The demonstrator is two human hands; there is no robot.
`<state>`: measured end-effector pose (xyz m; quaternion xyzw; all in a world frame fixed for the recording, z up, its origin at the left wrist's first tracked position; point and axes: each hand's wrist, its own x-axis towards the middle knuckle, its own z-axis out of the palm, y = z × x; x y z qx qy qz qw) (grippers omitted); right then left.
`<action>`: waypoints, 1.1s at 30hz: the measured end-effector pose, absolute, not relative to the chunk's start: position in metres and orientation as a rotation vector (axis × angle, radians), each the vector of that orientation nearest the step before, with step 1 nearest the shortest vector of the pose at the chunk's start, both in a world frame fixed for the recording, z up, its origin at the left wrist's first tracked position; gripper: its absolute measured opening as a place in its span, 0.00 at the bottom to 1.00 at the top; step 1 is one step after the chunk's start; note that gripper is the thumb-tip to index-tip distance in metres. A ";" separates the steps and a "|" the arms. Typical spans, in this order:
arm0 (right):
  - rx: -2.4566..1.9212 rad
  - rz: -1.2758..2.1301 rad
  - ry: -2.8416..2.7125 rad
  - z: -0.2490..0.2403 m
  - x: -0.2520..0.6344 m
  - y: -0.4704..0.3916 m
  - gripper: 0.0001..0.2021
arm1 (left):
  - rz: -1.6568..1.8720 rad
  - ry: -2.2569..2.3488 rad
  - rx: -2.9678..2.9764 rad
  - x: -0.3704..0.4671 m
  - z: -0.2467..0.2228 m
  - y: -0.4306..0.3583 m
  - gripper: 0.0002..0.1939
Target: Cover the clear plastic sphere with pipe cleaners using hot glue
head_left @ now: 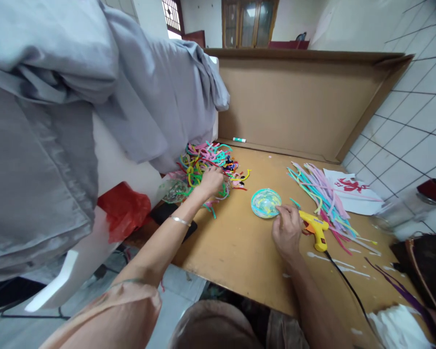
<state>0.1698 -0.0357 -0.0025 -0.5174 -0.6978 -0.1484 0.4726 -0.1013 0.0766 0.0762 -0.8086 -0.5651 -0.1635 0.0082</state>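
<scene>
My left hand (212, 181) reaches into a tangled pile of colourful pipe cleaners (210, 156). Its fingers are curled together among the strands, and what lies between them is hidden. A small round bowl (264, 202), coiled in turquoise, yellow and white, sits on the table. At its right rim, my right hand (288, 229) pinches the edge between thumb and finger. Just right of that hand lies a yellow glue gun (315, 228) with a black cord. Beside the pile, left of my left hand, is a clear bowl-like piece (174, 191) with greenish tints.
Long pastel pipe cleaners (321, 191) lie on the right, partly over a paper with a red design (354, 191). A cardboard panel (283, 104) stands behind the table. A glue stick (239, 139), glass jar (394, 211), dark bag (428, 266) and grey cloth (156, 92) surround the workspace.
</scene>
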 end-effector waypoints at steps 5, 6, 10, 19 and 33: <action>-1.238 -0.330 -1.687 -0.002 0.171 -0.035 0.15 | -0.645 -1.767 -2.590 -0.119 0.080 0.092 0.15; -1.231 -0.318 -1.676 -0.002 0.171 -0.035 0.15 | -0.733 -1.779 -2.570 -0.127 0.085 0.095 0.15; -1.205 -0.279 -1.634 0.002 0.171 -0.035 0.14 | -1.869 -1.811 -2.072 -0.150 0.114 0.101 0.14; -1.176 -0.237 -1.600 -0.002 0.172 -0.034 0.14 | -2.330 -1.555 -1.753 -0.155 0.132 0.089 0.15; -1.198 -0.240 -1.623 -0.004 0.172 -0.034 0.13 | -1.233 -1.717 -2.172 -0.181 0.111 0.075 0.18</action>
